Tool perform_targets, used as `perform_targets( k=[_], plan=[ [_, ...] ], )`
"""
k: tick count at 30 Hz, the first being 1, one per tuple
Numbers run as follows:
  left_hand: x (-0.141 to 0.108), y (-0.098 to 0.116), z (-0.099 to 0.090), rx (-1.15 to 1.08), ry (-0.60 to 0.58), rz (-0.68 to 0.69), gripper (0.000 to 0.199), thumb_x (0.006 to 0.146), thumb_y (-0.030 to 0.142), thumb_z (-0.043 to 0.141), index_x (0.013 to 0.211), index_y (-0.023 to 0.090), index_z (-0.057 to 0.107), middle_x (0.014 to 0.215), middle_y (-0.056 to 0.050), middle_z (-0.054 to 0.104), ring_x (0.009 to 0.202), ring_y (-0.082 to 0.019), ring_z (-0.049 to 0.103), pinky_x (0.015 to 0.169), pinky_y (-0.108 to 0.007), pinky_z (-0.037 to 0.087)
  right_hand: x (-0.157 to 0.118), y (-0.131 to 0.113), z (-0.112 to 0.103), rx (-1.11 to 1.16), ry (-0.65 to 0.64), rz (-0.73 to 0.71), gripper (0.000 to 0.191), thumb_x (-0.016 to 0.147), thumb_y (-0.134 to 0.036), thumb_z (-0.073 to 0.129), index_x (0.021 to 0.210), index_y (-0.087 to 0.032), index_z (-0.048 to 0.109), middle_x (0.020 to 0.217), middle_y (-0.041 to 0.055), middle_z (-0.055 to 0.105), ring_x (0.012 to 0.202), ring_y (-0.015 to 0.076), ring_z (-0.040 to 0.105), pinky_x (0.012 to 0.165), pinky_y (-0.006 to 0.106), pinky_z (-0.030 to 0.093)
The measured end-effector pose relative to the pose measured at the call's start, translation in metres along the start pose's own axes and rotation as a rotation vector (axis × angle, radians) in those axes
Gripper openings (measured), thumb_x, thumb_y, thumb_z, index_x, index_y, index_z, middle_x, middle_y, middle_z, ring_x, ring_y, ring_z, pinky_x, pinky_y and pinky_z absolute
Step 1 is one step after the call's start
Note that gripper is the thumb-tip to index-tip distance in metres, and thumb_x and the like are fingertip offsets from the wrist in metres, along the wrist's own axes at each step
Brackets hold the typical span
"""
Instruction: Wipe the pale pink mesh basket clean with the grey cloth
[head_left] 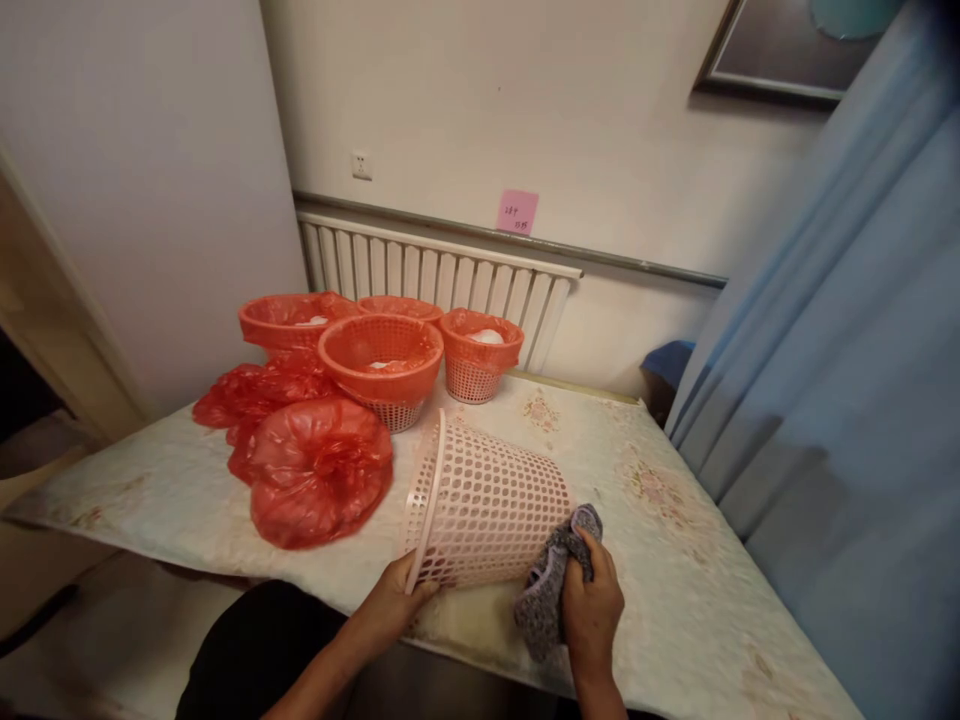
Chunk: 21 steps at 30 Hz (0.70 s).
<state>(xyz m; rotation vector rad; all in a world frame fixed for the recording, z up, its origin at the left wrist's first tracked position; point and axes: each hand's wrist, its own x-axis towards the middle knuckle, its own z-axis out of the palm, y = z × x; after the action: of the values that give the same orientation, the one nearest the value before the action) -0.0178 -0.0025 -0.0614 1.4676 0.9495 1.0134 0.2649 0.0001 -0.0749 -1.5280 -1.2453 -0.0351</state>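
Observation:
A pink perforated plastic basket (499,500) lies tipped on its side over the table's front part, its open rim facing left. My left hand (397,600) grips the lower edge of that rim, with the fingers partly hidden behind it. A dark grey cloth with a light purple edge (547,600) is bunched in my right hand (592,595), whose fingers are closed round it. The cloth is against the basket's bottom end at the right.
Several baskets lined with red bags, such as the front one (381,360), stand at the table's back left. Crumpled red bags (319,470) lie before them. A radiator (435,265) is behind; a blue curtain (840,400) hangs right of the floral-covered table (697,590).

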Motion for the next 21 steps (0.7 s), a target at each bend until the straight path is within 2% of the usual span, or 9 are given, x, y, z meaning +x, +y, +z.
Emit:
perform_targets(
  k=[3,6,10,16,21],
  plan=[
    [-0.001,0.0,-0.002,0.001,-0.001,0.012,0.042,0.08,0.036,0.065,0.116,0.014,0.065,0.118,-0.011,0.069,0.113,-0.029,0.061,0.104,-0.041,0.041,-0.014,-0.006,0.001,-0.005,-0.014,-0.025,0.038,0.08,-0.024,0.045,0.112,-0.017,0.065,0.114,0.0112,0.066,0.107,0.0269,0.059,0.097,0.045,0.043],
    [-0.005,0.006,-0.004,0.012,0.004,0.033,0.04,0.079,0.031,0.065,0.114,0.013,0.066,0.116,-0.01,0.07,0.11,-0.028,0.062,0.102,-0.04,0.042,-0.026,-0.024,0.004,0.002,-0.033,-0.083,0.038,0.08,-0.022,0.044,0.111,-0.016,0.065,0.114,0.0117,0.066,0.107,0.0266,0.06,0.097,0.046,0.044],
    [-0.011,0.014,-0.007,0.024,0.023,0.007,0.036,0.076,0.026,0.063,0.11,0.015,0.068,0.109,-0.008,0.072,0.102,-0.027,0.064,0.096,-0.038,0.046,-0.039,-0.063,0.01,0.031,-0.071,-0.2,0.038,0.079,-0.017,0.044,0.111,-0.018,0.065,0.112,0.01,0.068,0.107,0.0266,0.06,0.094,0.047,0.046],
    [-0.021,0.032,0.002,-0.08,-0.03,0.03,0.035,0.078,0.032,0.064,0.107,0.014,0.069,0.1,-0.007,0.073,0.096,-0.027,0.064,0.093,-0.039,0.049,-0.053,-0.128,0.016,0.116,-0.153,-0.457,0.047,0.077,-0.01,0.043,0.118,-0.023,0.061,0.115,0.0061,0.067,0.111,0.0252,0.06,0.096,0.049,0.046],
    [-0.029,0.041,0.009,-0.002,-0.044,0.044,0.022,0.083,0.028,0.057,0.085,0.016,0.074,0.083,-0.002,0.073,0.079,-0.023,0.062,0.075,-0.03,0.053,-0.057,-0.161,0.021,0.151,-0.203,-0.586,0.051,0.074,-0.009,0.045,0.122,-0.022,0.058,0.116,0.0083,0.064,0.111,0.0255,0.057,0.096,0.049,0.046]
  ],
)
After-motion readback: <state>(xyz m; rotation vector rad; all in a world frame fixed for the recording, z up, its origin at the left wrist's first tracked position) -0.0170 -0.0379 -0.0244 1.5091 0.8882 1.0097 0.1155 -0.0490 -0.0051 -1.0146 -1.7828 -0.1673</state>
